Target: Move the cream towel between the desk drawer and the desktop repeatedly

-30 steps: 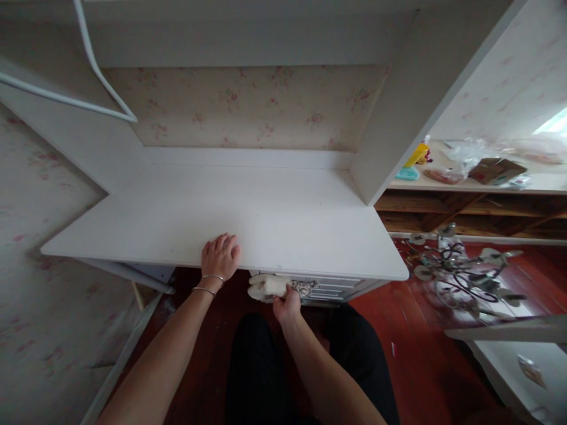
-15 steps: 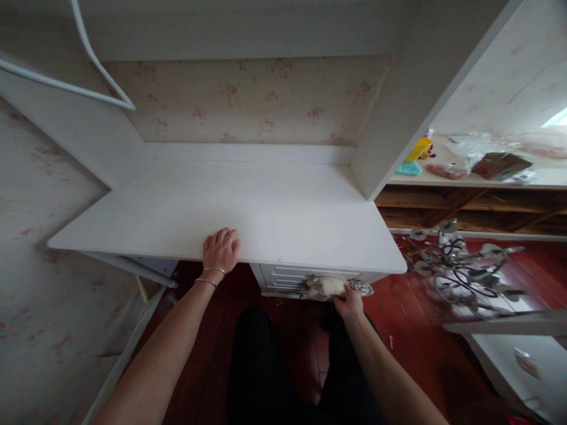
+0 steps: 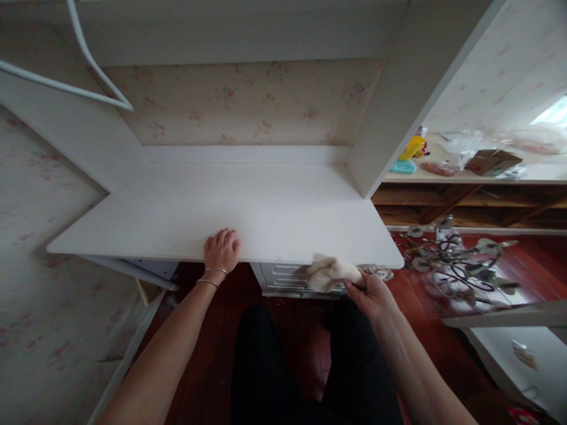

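My left hand (image 3: 222, 251) lies flat on the front edge of a white desk (image 3: 266, 206), fingers stretched over the top and holding nothing. At the desk's front right edge, my right hand (image 3: 370, 292) is closed around a cream cloth (image 3: 332, 273). The cloth hangs bunched to the left of the fingers, and a patterned part of it (image 3: 376, 272) shows on the other side of the hand. Behind the cloth, partly hidden, are the white drawer fronts (image 3: 283, 275) under the desktop.
White upright panels (image 3: 411, 100) rise from the desk's back. A white bent tube (image 3: 95, 62) hangs at upper left. On the red floor at right lies a chandelier (image 3: 465, 260). Beyond it, a low shelf (image 3: 425, 198) bears a cardboard box (image 3: 492, 162) and plastic bags.
My right hand has risen from in front of the drawers to the desk's edge, bringing the cloth up and slightly right. My left hand has stayed in place on the desktop.
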The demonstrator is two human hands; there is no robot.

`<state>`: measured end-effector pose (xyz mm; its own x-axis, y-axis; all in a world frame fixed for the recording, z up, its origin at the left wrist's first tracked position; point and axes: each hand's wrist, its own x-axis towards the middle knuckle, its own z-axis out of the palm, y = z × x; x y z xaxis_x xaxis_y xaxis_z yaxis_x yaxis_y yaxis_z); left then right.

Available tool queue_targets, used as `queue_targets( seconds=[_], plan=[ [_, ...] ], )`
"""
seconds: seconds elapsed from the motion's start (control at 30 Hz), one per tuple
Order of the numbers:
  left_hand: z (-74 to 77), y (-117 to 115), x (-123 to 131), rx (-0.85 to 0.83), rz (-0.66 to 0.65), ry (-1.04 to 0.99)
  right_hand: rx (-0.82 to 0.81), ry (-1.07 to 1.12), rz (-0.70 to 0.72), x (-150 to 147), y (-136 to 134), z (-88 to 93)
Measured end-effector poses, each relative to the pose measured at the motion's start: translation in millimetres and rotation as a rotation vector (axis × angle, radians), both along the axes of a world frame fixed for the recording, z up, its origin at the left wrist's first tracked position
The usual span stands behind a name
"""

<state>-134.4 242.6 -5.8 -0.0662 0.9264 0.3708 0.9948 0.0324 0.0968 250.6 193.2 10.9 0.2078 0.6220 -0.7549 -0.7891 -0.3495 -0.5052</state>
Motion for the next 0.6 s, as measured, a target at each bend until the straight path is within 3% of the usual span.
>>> queue_targets(
  seconds=[0.17,0.3,0.47,0.6],
  plan=[
    [2.2,0,1,0.004,-0.007,0.008,0.058,0.113,0.038,-72,-9,15.1],
    [3.3,0,0,0.0,-0.015,0.022,0.054,0.232,0.013,-143,-8,6.7],
    [4.4,0,-1,-0.006,-0.007,0.024,0.042,0.205,-0.022,-196,-1,-38.0],
    [5.3,0,0,-0.01,-0.007,0.015,-0.049,0.087,-0.033,-188,3,-85.0]
  ],
)
